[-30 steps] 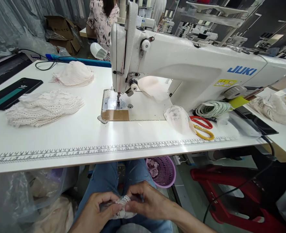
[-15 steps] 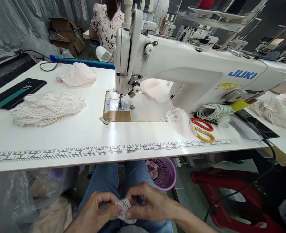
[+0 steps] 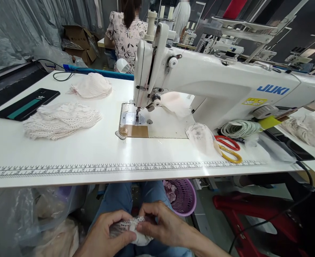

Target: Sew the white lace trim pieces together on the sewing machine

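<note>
Over my lap, below the table edge, both hands hold a small piece of white lace-edged fabric (image 3: pixel 140 238). My left hand (image 3: pixel 110 228) pinches its left side between thumb and fingers. On the right side, my right hand (image 3: pixel 162 223) grips the lace edge with thumb and bent fingers. Part of the fabric is hidden inside the hands. Beyond them stands a white sewing machine (image 3: pixel 221 78), with nothing under its presser foot that I can make out. A stack of lace-trimmed pieces (image 3: pixel 62 120) lies on the table to the left.
Behind the stack are a black phone-like slab (image 3: pixel 26 105) and a pile of pale fabric (image 3: pixel 91 85). Scissors (image 3: pixel 230 153), a fabric cup (image 3: pixel 201 137) and coiled cord (image 3: pixel 239 128) lie at right. Underneath are a purple basket (image 3: pixel 186 198) and red stool (image 3: pixel 237 203). A person (image 3: pixel 122 35) sits ahead.
The fabric has been turned and spread between my hands, showing more of its lace edge and a wider gap at the left. The whole view has shifted slightly.
</note>
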